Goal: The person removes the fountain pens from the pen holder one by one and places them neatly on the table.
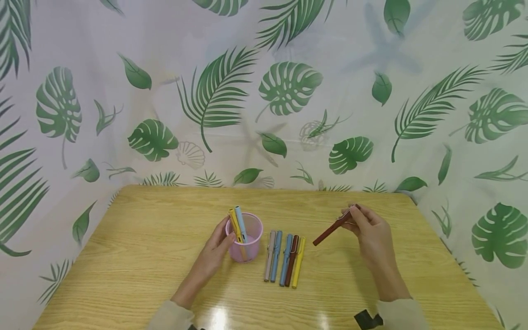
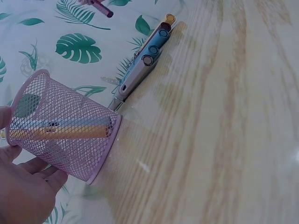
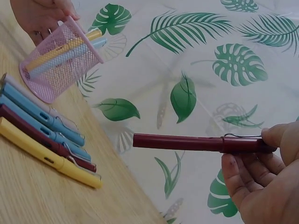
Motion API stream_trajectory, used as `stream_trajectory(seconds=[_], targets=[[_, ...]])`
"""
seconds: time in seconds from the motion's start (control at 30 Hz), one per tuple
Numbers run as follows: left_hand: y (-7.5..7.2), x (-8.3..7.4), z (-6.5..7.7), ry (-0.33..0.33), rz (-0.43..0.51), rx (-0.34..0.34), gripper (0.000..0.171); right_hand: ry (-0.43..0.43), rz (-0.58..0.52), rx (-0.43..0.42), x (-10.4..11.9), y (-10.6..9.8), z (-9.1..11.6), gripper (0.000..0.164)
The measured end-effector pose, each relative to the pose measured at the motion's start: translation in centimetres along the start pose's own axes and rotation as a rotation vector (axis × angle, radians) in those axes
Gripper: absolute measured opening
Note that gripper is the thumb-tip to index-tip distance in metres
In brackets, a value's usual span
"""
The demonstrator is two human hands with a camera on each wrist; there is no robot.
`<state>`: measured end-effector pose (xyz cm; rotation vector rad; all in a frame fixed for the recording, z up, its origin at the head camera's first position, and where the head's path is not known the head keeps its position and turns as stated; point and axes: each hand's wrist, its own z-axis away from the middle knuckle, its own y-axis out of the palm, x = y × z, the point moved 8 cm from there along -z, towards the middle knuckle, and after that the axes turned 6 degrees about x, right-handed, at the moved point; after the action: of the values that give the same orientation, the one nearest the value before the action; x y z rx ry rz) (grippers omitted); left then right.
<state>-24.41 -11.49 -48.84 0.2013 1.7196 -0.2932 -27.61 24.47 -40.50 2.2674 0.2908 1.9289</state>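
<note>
My left hand point(image 1: 209, 257) holds a pink mesh pen cup point(image 2: 65, 109) by its side, with the thumb at the rim. The cup stands upright on the table. Inside it lean a yellow pen point(image 1: 234, 224) and a light blue pen point(image 1: 241, 224). To the right, my right hand point(image 1: 374, 236) pinches a dark red pen point(image 3: 180, 143) near its clip end, raised above the table and tilted. Between the hands lie several pens side by side: a greyish pen point(image 1: 269, 259), two blue pens point(image 1: 276, 256), another dark red pen point(image 1: 292, 262) and a yellow pen point(image 1: 299, 263).
The wooden table point(image 1: 148, 238) carries the cup and the row of pens. Behind it and at both sides hangs a white cloth point(image 1: 231, 151) printed with green leaves, meeting the table's far edge.
</note>
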Motion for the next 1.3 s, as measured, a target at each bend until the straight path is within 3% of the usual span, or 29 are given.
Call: stream_trajectory(seconds=[0.27, 0.57, 0.97, 1.3], targets=[[0.0, 0.3, 0.1, -0.027, 0.004, 0.004, 0.064, 0.002, 0.019, 0.014, -0.1, -1.2, 0.5, 0.018], [0.1, 0.1, 0.0, 0.0, 0.016, 0.003, 0.063, 0.046, 0.054, -0.005, -1.0, -1.9, 0.6, 0.021], [0.1, 0.0, 0.1, -0.001, 0.006, 0.002, 0.063, 0.087, 0.076, 0.028, -2.5, -1.9, 0.6, 0.019], [-0.1, 0.3, 0.1, -0.044, 0.006, -0.019, 0.064, 0.139, 0.136, 0.036, -3.7, -1.8, 0.8, 0.023]])
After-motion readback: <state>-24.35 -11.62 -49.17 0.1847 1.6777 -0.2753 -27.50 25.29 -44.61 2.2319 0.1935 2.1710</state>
